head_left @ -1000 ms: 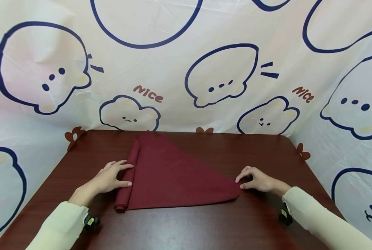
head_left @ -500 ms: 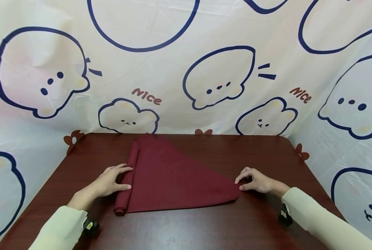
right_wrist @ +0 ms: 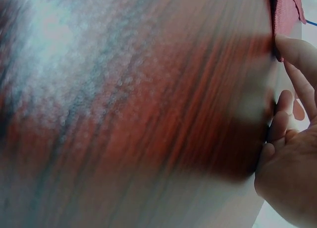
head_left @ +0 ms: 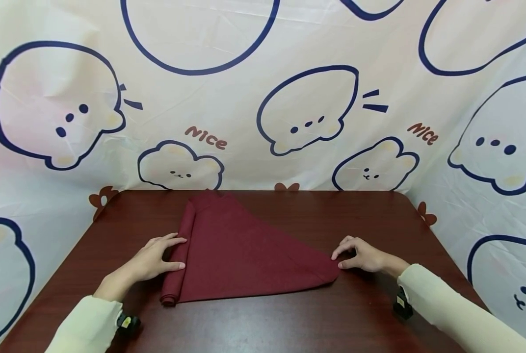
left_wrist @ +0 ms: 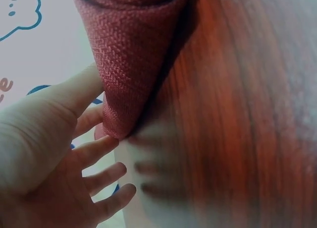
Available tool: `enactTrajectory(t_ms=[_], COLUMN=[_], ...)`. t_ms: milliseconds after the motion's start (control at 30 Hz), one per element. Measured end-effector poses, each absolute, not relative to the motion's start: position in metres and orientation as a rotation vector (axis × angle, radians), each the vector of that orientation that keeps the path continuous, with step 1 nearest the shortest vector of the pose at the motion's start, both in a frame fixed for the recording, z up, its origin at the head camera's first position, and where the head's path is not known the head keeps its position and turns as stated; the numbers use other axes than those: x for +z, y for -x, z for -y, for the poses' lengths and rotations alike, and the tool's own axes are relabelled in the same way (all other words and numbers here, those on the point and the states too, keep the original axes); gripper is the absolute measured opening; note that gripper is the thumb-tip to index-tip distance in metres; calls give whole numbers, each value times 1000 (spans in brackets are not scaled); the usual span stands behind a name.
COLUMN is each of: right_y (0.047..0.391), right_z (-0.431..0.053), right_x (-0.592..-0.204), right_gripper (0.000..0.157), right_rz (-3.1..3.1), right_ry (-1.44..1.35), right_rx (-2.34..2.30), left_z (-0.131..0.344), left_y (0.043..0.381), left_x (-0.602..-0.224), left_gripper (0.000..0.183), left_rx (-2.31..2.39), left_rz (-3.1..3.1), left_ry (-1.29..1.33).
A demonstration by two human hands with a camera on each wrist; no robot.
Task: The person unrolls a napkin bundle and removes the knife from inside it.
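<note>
A dark red cloth (head_left: 249, 255) lies on the table, roughly a triangle. Its left side is wound into a roll (head_left: 174, 279), whose coiled end faces the near edge. My left hand (head_left: 150, 257) rests across this roll, its thumb and fingers spread over it. In the left wrist view, the left hand (left_wrist: 74, 148) has mostly straight fingers beside the woven roll (left_wrist: 129, 44). My right hand (head_left: 364, 255) is at the cloth's right corner, index finger and thumb curled onto it. The right wrist view shows the right hand (right_wrist: 292, 134) with its thumb against the cloth's edge (right_wrist: 285, 15).
The table (head_left: 263, 323) is dark brown wood with a glossy surface. A white printed curtain (head_left: 241, 113) with cartoon outlines hangs behind it and along both sides. Each wrist carries a small black camera, such as the left one (head_left: 128, 323).
The head view has tilted slightly, so the backdrop and left side of the table sit lower. Both hands keep their places on the cloth, and the roll looks the same.
</note>
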State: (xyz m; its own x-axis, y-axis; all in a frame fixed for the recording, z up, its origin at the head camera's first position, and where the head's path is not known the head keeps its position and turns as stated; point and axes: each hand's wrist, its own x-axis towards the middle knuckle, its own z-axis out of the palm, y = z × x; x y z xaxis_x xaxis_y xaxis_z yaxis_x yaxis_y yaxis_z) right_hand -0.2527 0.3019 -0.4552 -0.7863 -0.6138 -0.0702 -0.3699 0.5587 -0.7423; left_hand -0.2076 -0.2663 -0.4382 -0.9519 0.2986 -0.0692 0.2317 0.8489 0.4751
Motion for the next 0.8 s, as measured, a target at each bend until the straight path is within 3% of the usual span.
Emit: enactTrajectory(t_ms=[800], right_y=[251], right_z=[-302], right_x=[-454], right_gripper=[16], right_rz=[-2449], right_ry=[789], right_rx=[-1079], left_z=[257], left_y=[202], left_x=[-426], left_gripper=[67], left_rx=[598], left_rz=[-2994], left_ry=[-439])
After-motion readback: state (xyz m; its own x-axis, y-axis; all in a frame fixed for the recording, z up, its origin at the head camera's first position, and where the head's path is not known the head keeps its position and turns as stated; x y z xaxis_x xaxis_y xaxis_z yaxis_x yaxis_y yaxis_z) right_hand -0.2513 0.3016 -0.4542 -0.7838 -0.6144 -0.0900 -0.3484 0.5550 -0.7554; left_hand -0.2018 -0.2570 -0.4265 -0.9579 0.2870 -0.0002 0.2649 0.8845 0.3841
